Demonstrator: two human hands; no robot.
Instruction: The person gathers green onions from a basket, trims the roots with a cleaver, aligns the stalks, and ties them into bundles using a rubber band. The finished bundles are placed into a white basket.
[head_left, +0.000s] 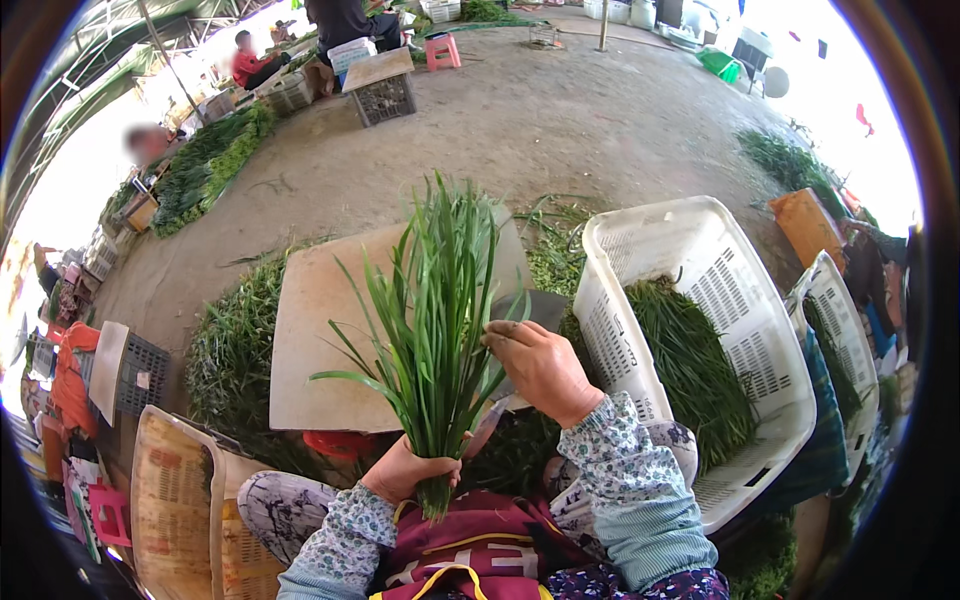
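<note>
My left hand (416, 469) is closed around the lower stems of a bunch of long green leaves (442, 322), like garlic chives, held upright over my lap. At the bunch's right side, my right hand (540, 367) has its fingertips pinched against the leaves; whether they grip a leaf I cannot tell. Behind the bunch lies a pale board (322, 337) with rounded corners. A dark round object (544, 311) shows at the board's right edge, partly hidden by my right hand.
To my right stands a white plastic crate (697, 217) holding more green leaves (690, 367). Piles of leaves (232, 360) lie left of the board. A stained crate (176, 502) is at lower left. Farther off are a pink stool (442, 52), a board-topped crate (384, 94) and several people.
</note>
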